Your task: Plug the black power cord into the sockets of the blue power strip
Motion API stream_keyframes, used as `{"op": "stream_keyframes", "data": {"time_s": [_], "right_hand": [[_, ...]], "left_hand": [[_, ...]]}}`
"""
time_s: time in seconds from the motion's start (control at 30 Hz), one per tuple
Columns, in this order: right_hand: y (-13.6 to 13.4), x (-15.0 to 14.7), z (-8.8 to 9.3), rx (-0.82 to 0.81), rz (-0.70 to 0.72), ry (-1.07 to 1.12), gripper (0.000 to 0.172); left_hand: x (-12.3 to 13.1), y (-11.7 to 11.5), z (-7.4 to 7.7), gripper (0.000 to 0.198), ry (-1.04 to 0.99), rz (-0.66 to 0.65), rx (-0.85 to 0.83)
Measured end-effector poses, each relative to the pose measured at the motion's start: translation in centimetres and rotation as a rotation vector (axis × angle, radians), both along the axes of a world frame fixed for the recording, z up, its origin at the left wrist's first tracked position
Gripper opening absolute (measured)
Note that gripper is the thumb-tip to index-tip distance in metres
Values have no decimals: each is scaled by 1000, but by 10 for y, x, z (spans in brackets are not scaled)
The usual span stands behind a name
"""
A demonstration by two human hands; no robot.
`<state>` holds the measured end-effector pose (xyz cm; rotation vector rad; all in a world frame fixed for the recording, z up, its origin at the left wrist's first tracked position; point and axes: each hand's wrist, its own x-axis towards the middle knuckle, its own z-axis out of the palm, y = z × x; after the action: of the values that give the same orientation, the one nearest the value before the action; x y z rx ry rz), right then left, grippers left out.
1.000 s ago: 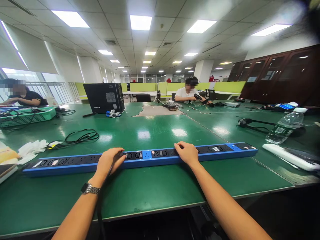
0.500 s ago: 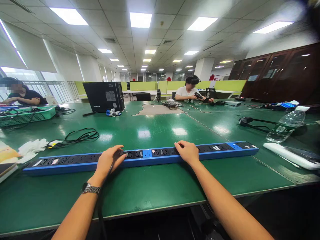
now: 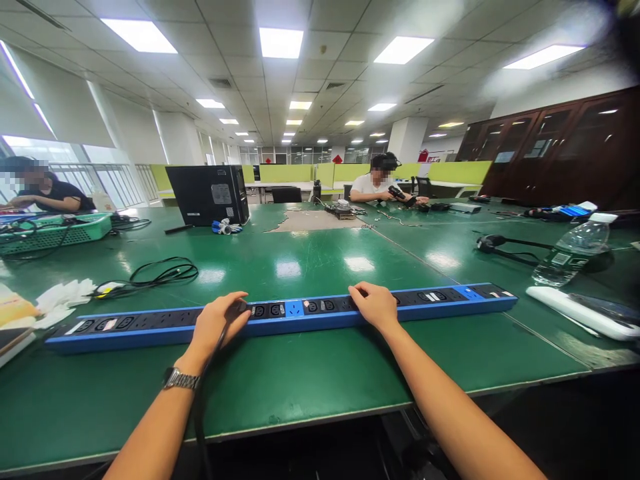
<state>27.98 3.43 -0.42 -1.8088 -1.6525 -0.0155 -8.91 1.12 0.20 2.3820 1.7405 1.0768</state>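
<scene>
A long blue power strip (image 3: pixel 300 323) with a black socket face lies across the table in front of me. Over its left half, my left hand (image 3: pixel 220 321) is closed around the end of a black power cable (image 3: pixel 214 357), which hangs down past my wrist and over the table edge. The plug itself is mostly hidden by my fingers, so I cannot tell whether it sits in a socket. My right hand (image 3: pixel 374 305) grips the strip right of the middle, its thumb and fingers curled over the body.
A coiled black cable (image 3: pixel 165 272) and crumpled white tissue (image 3: pixel 67 297) lie at left. Farther back stand a black computer case (image 3: pixel 207 193) and a green basket (image 3: pixel 83 231). To the right are a water bottle (image 3: pixel 573 252) and a headset (image 3: pixel 515 245). Two people sit across the table.
</scene>
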Motion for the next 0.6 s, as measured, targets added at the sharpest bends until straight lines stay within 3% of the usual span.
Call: {"op": "stream_keyframes", "data": {"time_s": [0.6], "right_hand": [[2,1,-1,1,5,5,31]], "left_hand": [[-1,2,-3,40,-3,5,3]]}}
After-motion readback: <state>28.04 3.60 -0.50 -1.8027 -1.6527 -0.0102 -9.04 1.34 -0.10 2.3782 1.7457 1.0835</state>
